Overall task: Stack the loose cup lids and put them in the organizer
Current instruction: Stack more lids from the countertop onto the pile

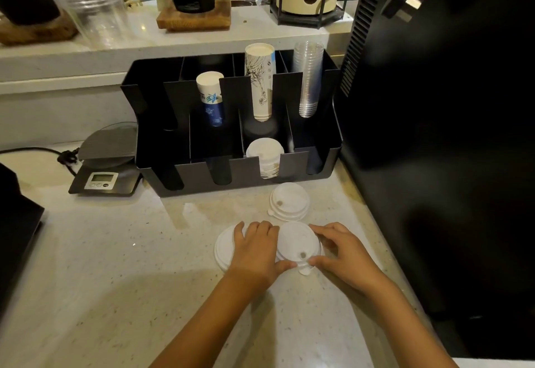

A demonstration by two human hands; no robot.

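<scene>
Three white cup lids lie on the pale counter in front of the black organizer (185,178). My left hand (254,249) rests on the left lid (224,249), its thumb touching the middle lid (296,241). My right hand (344,250) pinches that middle lid at its right rim and pull tab. A third lid (289,201) sits apart, just below the organizer's front wall. A stack of lids (265,155) stands in the organizer's third front slot.
Paper cup stacks (210,92) and clear cups (308,78) fill the organizer's back slots. A digital scale (105,165) with a cable sits to its left. A tall black machine (434,136) walls off the right side. A raised shelf behind carries jars and brewers.
</scene>
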